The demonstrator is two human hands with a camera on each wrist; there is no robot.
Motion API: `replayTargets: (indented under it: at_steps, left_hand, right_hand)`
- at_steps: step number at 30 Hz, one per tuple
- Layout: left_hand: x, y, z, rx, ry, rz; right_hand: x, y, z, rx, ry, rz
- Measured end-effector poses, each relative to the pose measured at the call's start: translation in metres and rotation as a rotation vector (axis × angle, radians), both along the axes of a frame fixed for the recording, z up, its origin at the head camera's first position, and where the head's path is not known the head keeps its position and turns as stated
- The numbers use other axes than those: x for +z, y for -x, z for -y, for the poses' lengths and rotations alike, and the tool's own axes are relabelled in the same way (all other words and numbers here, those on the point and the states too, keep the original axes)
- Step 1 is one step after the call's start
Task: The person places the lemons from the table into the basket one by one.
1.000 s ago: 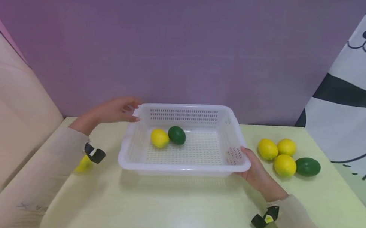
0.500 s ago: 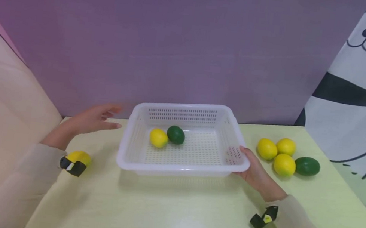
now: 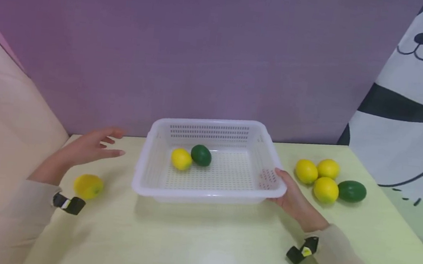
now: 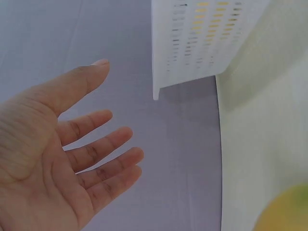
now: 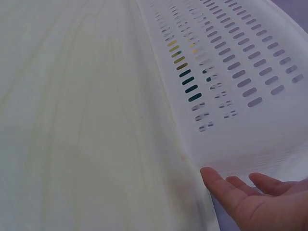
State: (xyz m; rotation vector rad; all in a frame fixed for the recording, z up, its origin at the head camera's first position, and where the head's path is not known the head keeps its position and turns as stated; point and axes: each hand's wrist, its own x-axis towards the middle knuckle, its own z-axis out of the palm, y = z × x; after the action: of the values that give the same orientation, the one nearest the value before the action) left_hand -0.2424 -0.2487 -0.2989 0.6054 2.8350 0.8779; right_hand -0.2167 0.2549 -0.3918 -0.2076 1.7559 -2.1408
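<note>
A white plastic basket [image 3: 210, 195] with slotted walls stands mid-table, holding one lemon [image 3: 182, 159] and one dark green avocado-shaped fruit [image 3: 201, 155]. My right hand [image 3: 295, 202] grips its right end near the rim. In the right wrist view the thumb and fingertips [image 5: 226, 190] meet the basket's lower corner, partly out of sight. To the left of the basket, my left hand [image 3: 86, 148] is held in the air, fingers spread and loosely bent around nothing. Below it on the table lies another lemon [image 3: 88, 186], also a blurred yellow edge in the left wrist view.
On the right side of the table [image 3: 198, 248] sit 3 lemons [image 3: 325, 190] in a cluster, touching a dark green fruit [image 3: 352, 191]. A purple cloth [image 3: 213, 49] hangs behind the table. Printed cloths flank both sides.
My left hand has let go of the basket's left rim and moved left and toward me, uncovering the lemon there. The right hand stays on the basket.
</note>
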Motion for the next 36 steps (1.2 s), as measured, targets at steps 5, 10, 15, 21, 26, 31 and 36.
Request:
replayTargets:
  at_steps: [5,10,15,21,26,31,36]
  left_hand:
    - [-0.005,-0.005,0.009,0.022,0.024,-0.007]
    - [-0.009,-0.007,0.017,0.029,0.021,0.007]
    - [-0.014,-0.012,0.026,0.031,0.017,0.014]
    - [-0.021,-0.019,0.034,0.017,0.018,0.022]
    - [-0.027,-0.025,0.040,0.024,0.017,0.045]
    - [-0.031,-0.031,0.045,0.032,0.026,0.069]
    - [-0.037,-0.034,0.050,0.038,0.021,0.074]
  right_hand:
    - [-0.001,0.001,0.000,0.000,0.008,0.004]
    - [0.000,0.000,-0.001,-0.008,0.015,-0.003]
    - [-0.001,0.000,-0.001,-0.004,0.018,-0.006]
    - [-0.003,0.001,-0.002,0.027,0.037,-0.040]
    - [-0.004,0.001,-0.003,0.046,0.029,-0.046]
    - [-0.004,0.001,-0.002,0.048,0.013,-0.048]
    - [-0.004,0.002,-0.001,0.041,0.008,-0.051]
